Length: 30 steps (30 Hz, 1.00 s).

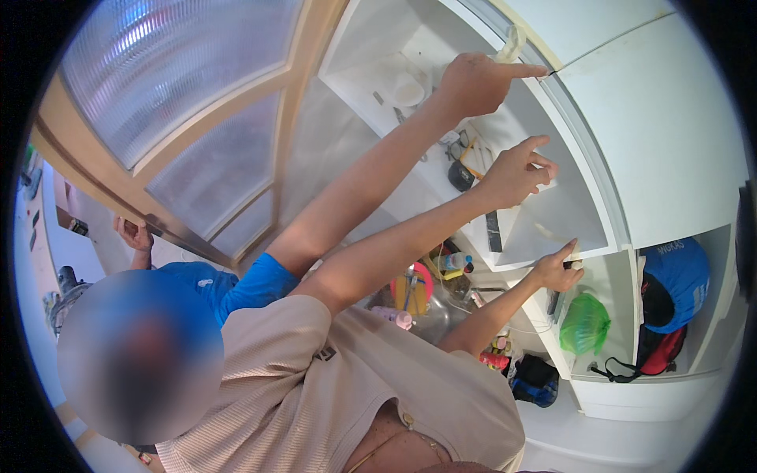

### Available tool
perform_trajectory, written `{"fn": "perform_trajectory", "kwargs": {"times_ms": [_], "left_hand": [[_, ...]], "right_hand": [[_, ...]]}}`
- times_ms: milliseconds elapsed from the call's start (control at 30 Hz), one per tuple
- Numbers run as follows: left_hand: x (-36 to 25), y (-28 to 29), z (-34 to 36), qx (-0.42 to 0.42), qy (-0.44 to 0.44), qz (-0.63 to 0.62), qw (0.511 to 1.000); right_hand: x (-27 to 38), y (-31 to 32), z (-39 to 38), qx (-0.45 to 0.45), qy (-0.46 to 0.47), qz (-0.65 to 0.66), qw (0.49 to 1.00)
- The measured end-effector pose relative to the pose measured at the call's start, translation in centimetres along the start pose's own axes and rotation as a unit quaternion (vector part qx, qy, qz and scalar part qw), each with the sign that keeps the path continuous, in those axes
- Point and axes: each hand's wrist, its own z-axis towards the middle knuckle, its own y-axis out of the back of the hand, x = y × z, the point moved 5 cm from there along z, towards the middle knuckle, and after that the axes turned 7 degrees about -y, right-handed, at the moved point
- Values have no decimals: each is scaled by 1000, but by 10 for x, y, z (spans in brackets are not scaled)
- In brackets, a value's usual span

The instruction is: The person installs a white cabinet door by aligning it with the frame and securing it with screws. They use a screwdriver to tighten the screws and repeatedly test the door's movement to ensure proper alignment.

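My left hand (519,172) is raised in front of the white wall cabinet (603,189), fingers apart and partly bent, with nothing seen in it. Lower down, my right hand (558,270) is at the cabinet's lower corner. Its index finger is stretched out and the other fingers are bent round something small and pale that I cannot make out. Above my hands, a co-worker's hand (477,85) holds a pale, looped strip (513,46) and points at the cabinet's edge. The co-worker's other hand (134,234) rests at the wooden door frame (177,162).
Glasses (458,145), a black case (460,176) and a white roll (408,90) lie on the shelf. Below are a sink (445,315) and a pink basin (422,276). A green bag (585,325) and blue bag (676,284) fill lower compartments. The co-worker in blue stands close at left.
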Motion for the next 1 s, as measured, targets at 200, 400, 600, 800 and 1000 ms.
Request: {"fn": "perform_trajectory", "kwargs": {"times_ms": [200,400,600,800,1000], "left_hand": [[-8,9,9,-44,0,-38,998],[-17,25,13,-72,-41,-45,996],[-18,33,13,-66,-82,-8,994],[-34,35,6,-90,-182,128,971],[-43,33,5,-98,-196,156,963]], "right_hand": [[-4,-2,0,1,10,5,1000],[4,1,0,1,2,-1,1000],[-7,-1,1,1,0,29,1000],[7,-1,-2,0,-5,69,998],[-3,0,-3,8,-13,45,999]]}}
